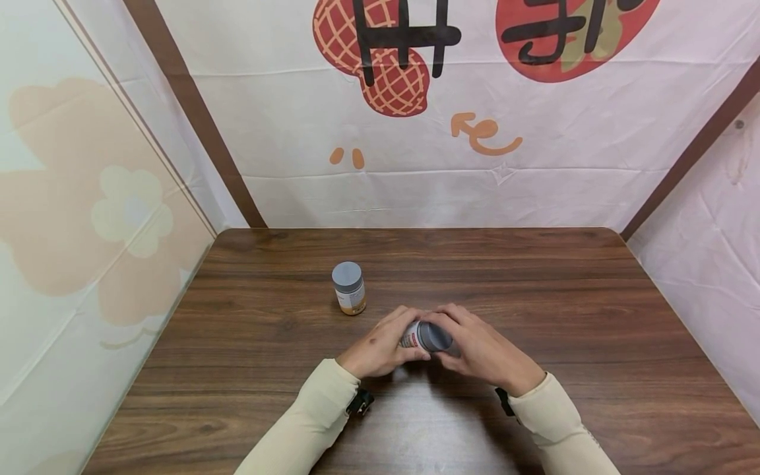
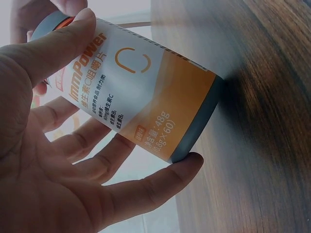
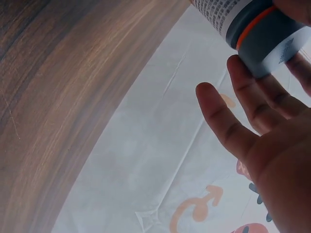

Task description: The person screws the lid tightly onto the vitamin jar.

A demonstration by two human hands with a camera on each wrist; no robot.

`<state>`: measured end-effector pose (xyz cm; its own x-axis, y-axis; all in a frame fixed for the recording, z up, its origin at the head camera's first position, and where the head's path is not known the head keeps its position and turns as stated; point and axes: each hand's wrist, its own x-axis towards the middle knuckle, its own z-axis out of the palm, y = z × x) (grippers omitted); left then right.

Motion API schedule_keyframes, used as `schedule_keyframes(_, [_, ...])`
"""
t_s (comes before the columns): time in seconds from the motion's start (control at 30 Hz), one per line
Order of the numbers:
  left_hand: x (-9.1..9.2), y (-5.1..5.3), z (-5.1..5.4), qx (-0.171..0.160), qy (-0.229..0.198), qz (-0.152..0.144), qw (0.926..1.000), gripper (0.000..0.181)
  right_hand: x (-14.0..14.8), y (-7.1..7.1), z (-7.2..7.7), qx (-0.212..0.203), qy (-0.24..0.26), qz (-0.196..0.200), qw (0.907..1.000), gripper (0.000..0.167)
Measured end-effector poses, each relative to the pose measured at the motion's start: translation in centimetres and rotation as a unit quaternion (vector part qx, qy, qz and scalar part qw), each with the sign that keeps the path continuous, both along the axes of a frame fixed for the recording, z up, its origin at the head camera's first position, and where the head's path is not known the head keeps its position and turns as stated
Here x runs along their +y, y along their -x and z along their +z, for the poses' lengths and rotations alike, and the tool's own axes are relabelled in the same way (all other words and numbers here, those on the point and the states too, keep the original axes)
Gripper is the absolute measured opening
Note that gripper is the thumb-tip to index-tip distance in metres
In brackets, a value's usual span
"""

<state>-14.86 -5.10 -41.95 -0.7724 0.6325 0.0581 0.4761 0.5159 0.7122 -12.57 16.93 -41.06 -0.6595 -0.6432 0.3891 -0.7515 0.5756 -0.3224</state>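
Note:
A vitamin C tablet bottle (image 1: 411,336) with a grey cap (image 1: 436,337) is tilted between my two hands, low over the table's near middle. My left hand (image 1: 382,346) grips the bottle's body, thumb along its label and little finger at its base. In the left wrist view the bottle (image 2: 141,82) has a white and orange label. My right hand (image 1: 482,349) holds the cap with thumb and fingers. A thin orange ring shows at the cap (image 3: 269,41) in the right wrist view, where one finger stands off it.
A second bottle (image 1: 350,290) with a grey lid stands upright beyond my left hand. The brown wooden table (image 1: 534,277) ends at a printed white cloth (image 1: 415,185) at the back. Light cloth panels flank it on both sides.

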Motion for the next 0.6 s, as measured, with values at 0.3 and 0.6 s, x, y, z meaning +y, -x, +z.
schedule_keyframes(0.3, [-0.05, -0.03, -0.09, 0.001, 0.003, 0.002, 1.0, 0.058, -0.36, -0.45, -0.28, -0.025, 0.017, -0.063, 0.9975, 0.054])
schedule_keyframes(0.6, [-0.07, -0.05, -0.02, 0.003, 0.002, 0.0, 1.0, 0.057, -0.27, -0.45, -0.24, -0.049, 0.002, -0.092, 0.9946, 0.056])
